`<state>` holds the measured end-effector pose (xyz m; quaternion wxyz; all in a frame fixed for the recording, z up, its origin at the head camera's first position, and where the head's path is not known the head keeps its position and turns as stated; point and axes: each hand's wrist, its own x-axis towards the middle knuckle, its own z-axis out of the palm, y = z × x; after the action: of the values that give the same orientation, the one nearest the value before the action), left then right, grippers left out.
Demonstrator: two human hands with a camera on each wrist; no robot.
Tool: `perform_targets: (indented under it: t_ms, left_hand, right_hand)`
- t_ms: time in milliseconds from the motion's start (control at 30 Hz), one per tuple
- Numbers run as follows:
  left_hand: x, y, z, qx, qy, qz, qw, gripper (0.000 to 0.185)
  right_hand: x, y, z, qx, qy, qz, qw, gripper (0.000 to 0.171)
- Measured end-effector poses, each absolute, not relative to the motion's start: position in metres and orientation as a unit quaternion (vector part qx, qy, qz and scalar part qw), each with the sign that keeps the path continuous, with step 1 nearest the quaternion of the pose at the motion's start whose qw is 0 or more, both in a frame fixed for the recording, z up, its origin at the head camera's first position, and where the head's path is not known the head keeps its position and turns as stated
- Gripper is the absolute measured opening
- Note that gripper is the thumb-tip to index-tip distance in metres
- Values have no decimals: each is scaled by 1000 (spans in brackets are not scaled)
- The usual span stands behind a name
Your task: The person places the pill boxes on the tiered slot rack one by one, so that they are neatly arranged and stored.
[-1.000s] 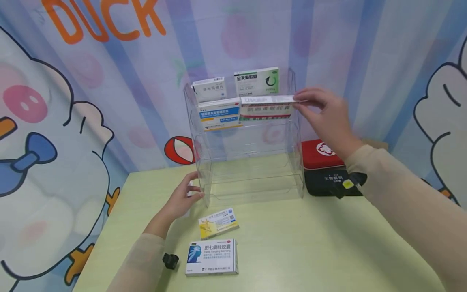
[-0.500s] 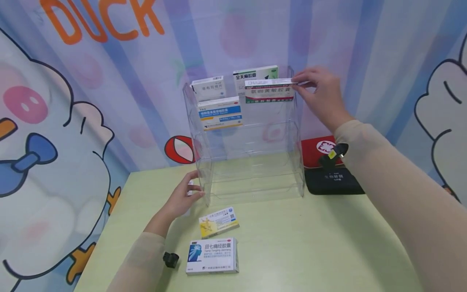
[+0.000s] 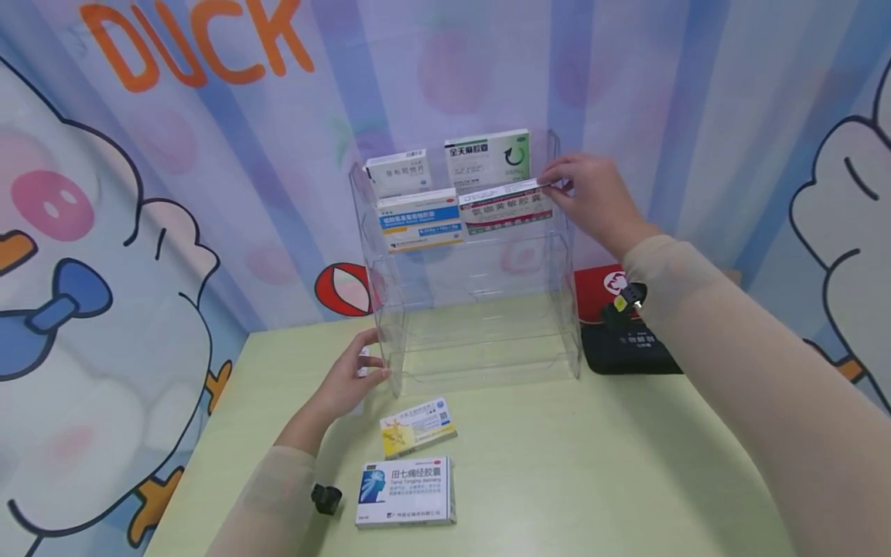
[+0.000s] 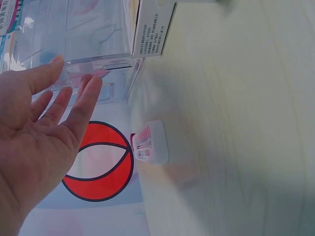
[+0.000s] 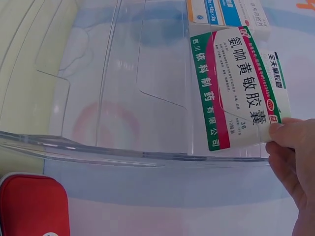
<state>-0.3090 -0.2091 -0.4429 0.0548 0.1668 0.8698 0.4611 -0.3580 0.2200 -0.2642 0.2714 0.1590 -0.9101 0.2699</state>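
My right hand point(image 3: 595, 197) pinches a white medicine box point(image 3: 506, 207) with green and red bands by its upper right corner. Slightly tilted, the box sits at the second tier of a clear acrylic display rack point(image 3: 480, 352), right of a blue-and-orange medicine box point(image 3: 421, 220). In the right wrist view, thumb and fingers hold the end of the white medicine box point(image 5: 231, 88). My left hand point(image 3: 351, 375) is at the rack's lower left side, fingers extended. The left wrist view shows the left hand point(image 4: 49, 118) with its thumb tip at the clear panel.
On the top tier stand a white box point(image 3: 399, 173) and a green-and-white box point(image 3: 489, 158). A yellow-and-white box point(image 3: 418, 428) and a blue-and-white box point(image 3: 405, 492) lie in front. Red point(image 3: 592, 294) and black point(image 3: 629, 350) cases sit right; a small white bottle point(image 4: 151, 142) stands left.
The right hand raised the white medicine box in front of the top tier, then lowered it to the second tier, beside the blue-and-orange box. The left hand stayed at the rack's side.
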Motion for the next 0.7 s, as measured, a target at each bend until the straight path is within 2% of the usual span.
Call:
perform_targets:
  t_ms: [167,267,467,533,700]
  left_hand:
    - [-302,-204,-439,145,877,456,52,69]
    - [-302,-202,-441,141,878,456,47,69]
    - [-306,-203,-447,157,870,466,41,69]
    - [-307,-203,-448,165,869,465,38,68]
    - [-310,-203,-450,162,873,458,28,69]
  right_hand:
    - [-365,221,-265,163,-916,267,251,23]
    - [-364,219,-271,162,-914,271,254,28]
    - [-350,208,-296,186,-864,324,338,32]
    - [-338,201,-309,201,-846,349,348,31]
    - [-296,177,-347,251,-848,366,289,33]
